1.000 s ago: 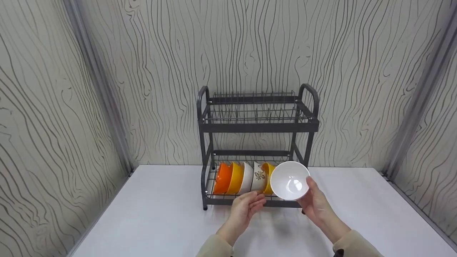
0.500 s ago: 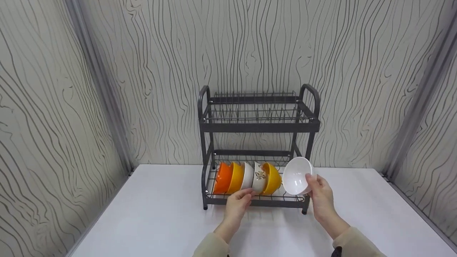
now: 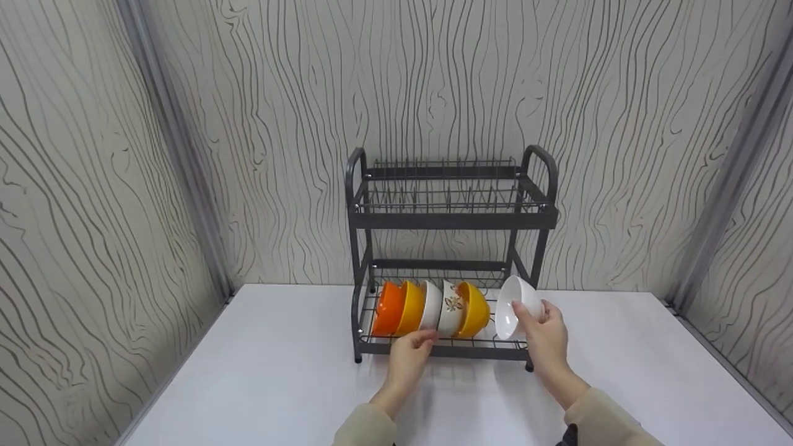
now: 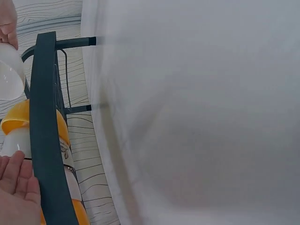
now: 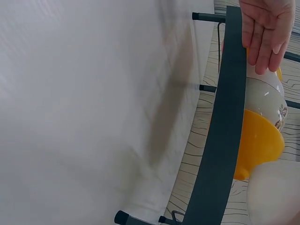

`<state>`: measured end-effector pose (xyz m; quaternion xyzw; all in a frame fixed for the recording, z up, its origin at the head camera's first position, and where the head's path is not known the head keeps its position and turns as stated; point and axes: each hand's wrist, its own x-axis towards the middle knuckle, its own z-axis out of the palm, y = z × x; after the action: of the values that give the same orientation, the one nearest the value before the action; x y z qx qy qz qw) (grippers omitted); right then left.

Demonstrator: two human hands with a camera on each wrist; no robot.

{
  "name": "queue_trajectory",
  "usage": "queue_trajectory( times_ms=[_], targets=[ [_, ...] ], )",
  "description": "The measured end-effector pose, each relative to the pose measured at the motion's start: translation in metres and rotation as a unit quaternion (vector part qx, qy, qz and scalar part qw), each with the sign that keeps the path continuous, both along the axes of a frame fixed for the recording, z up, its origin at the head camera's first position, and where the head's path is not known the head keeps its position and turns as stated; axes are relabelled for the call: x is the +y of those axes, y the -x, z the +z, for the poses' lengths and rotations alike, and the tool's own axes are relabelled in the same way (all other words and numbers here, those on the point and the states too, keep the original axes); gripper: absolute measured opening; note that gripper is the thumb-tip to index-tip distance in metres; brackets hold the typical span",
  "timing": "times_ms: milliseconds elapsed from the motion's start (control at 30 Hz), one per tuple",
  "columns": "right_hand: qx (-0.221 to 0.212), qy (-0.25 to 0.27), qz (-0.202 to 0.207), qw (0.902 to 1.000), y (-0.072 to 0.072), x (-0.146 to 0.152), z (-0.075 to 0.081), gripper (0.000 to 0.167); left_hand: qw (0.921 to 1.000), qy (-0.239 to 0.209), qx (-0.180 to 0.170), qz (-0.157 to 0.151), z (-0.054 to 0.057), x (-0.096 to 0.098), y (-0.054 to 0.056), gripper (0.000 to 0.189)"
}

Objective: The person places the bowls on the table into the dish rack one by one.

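Observation:
My right hand (image 3: 545, 337) pinches a white bowl (image 3: 526, 303), thumb inside the rim and fingers behind it. The bowl is tilted on its side, at the right end of the lower rack shelf. Left of it stands a row of tilted bowls: a yellow bowl (image 3: 474, 311), a flower-patterned white bowl (image 3: 451, 310), a plain white bowl (image 3: 430, 305), another yellow bowl (image 3: 409, 310) and an orange bowl (image 3: 387, 310). My left hand (image 3: 409, 359) is at the shelf's front edge, its fingers (image 5: 265, 42) extended against or close to the white bowls; contact is unclear.
A dark two-tier dish rack (image 3: 455, 221) stands on the white table (image 3: 279, 371), with wire dividers (image 3: 433, 198) on its upper tier. Wood-patterned panels (image 3: 279, 155) enclose the back and sides. The rack's front bar (image 4: 44, 131) runs close before both hands.
The white bowl in my right hand has moved right, away from the yellow bowl, and turned from facing me to facing left. My left hand has shifted slightly left along the front edge.

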<state>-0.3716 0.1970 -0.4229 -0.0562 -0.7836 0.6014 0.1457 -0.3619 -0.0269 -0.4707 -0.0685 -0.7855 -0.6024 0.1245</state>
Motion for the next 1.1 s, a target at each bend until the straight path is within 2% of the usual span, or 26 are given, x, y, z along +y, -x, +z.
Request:
queue_trajectory(
  times_ms=[200, 367, 567, 767, 1100],
  targets=[
    [0.003, -0.031, -0.008, 0.9995, 0.004, -0.005, -0.004, 0.093, 0.9958, 0.089, 0.014, 0.019, -0.002, 0.0, 0.0, 0.02],
    [0.001, -0.04, -0.01, 0.9991, 0.008, -0.008, -0.006, 0.098, 0.9904, 0.137, 0.011, 0.012, -0.004, 0.0, 0.0, 0.022],
    [0.002, -0.047, -0.015, 0.9988, 0.012, -0.008, -0.011, 0.098, 0.9891, 0.147, 0.008, -0.001, -0.006, -0.002, 0.001, 0.022],
    [0.005, -0.046, -0.015, 0.9988, 0.016, -0.01, -0.014, 0.094, 0.9872, 0.155, 0.035, 0.004, -0.006, -0.003, 0.0, 0.023],
    [-0.005, -0.053, -0.005, 0.9986, 0.024, -0.016, -0.018, 0.097, 0.9863, 0.16, 0.04, 0.01, -0.007, -0.003, 0.0, 0.025]
  ],
)
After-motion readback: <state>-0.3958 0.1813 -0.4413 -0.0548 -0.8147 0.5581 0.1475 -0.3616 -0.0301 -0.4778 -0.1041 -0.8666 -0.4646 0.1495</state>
